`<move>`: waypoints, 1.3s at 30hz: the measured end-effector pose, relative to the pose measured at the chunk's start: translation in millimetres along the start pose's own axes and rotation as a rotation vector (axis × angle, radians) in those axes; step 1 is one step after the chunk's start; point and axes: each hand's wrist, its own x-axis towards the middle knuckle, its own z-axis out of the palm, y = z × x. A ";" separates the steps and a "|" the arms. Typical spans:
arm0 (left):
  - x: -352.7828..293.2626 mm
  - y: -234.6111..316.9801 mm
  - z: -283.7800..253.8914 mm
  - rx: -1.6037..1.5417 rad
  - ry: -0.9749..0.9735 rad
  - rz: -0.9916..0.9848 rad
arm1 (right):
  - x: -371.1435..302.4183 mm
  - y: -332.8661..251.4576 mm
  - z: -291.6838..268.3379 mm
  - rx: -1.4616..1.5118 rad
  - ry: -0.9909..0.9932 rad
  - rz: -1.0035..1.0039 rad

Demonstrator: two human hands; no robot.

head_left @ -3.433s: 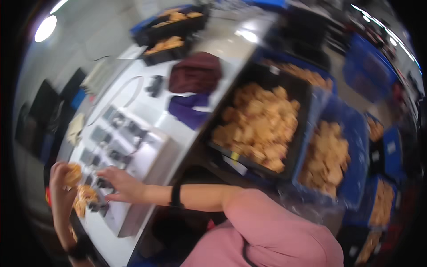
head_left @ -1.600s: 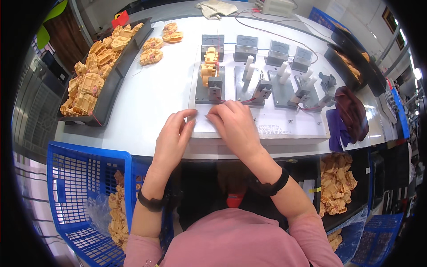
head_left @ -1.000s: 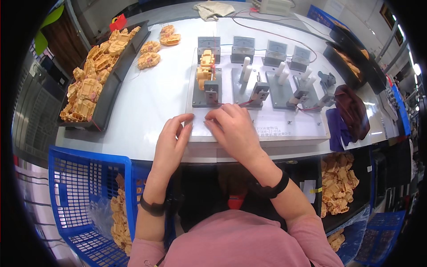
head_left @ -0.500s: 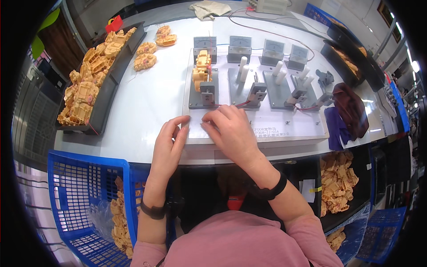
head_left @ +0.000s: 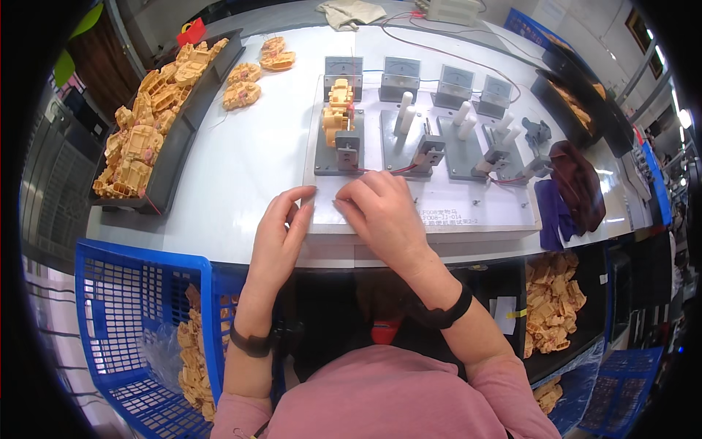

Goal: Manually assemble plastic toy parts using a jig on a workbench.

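Observation:
My left hand rests at the front edge of a white test board. Its fingers are loosely curled, thumb and forefinger apart, with nothing visible between them. To its right, my right hand lies over the board's front left part, fingers bent and the thumb tip slightly apart from the forefinger; no object shows in it. Just beyond the hands, a yellow plastic gear housing sits on the leftmost grey fixture, upright in front of a panel meter. Neither hand touches the housing.
Three more fixtures with white pegs stand to the right, meters behind them. A black tray of yellow housings is at left, several loose housings beside it. Blue crate lower left; dark cloth at right.
The whole view has shifted slightly, so the bench items appear a little farther right. Both hands keep nearly the same pose and place; the housing stays on its fixture.

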 end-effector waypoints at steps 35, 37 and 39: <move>-1.4 -2.2 -0.5 0.003 0.027 0.025 | -2.1 -4.0 2.5 -0.059 0.024 -0.007; -2.2 1.3 -1.1 0.007 0.028 0.015 | -1.7 -4.4 2.1 -0.061 0.028 -0.009; -2.8 3.1 -1.3 -0.014 0.026 -0.013 | -1.2 -4.7 2.2 -0.062 0.024 -0.013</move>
